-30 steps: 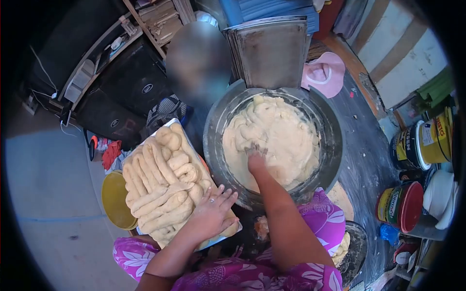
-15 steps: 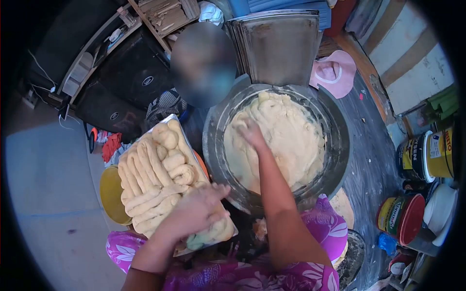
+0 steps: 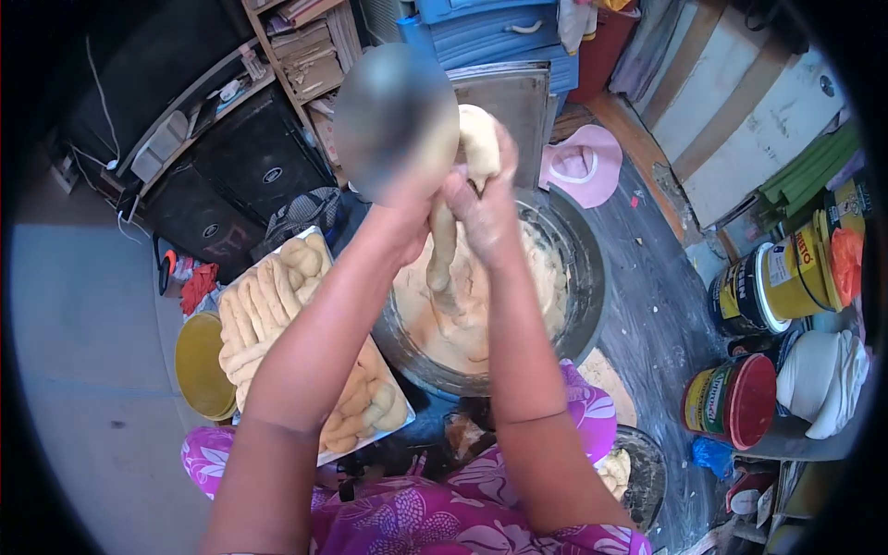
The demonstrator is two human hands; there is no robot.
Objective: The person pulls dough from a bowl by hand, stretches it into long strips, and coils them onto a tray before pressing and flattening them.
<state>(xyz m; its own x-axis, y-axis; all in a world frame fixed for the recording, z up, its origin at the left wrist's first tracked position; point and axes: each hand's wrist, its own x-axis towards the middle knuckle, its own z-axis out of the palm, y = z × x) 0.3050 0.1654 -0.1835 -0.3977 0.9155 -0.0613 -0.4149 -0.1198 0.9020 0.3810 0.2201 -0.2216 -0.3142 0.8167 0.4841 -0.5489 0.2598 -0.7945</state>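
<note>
Both my hands are raised over a large dark basin (image 3: 589,277) of pale dough (image 3: 462,319). My right hand (image 3: 490,208) is closed around a thick strand of dough (image 3: 478,139) that arches above it. My left hand (image 3: 407,217), beside it, grips the same dough, and its fingers are partly hidden by a blurred patch. A length of dough hangs from the hands down to the mass in the basin. Left of the basin, a tray (image 3: 404,384) holds thick twisted dough ropes (image 3: 264,301), partly behind my left forearm.
A yellow tub (image 3: 199,365) stands left of the tray. Black speakers (image 3: 250,153) and a shelf of papers (image 3: 305,60) are at the back left. A pink hat (image 3: 587,166) lies right of the basin. Buckets (image 3: 731,400) line the right side, and a smaller pan (image 3: 647,472) sits at lower right.
My left hand has moved from over the tray to above the basin. My right hand has risen from the dough, and both now hold a lifted strand. The view has shifted.
</note>
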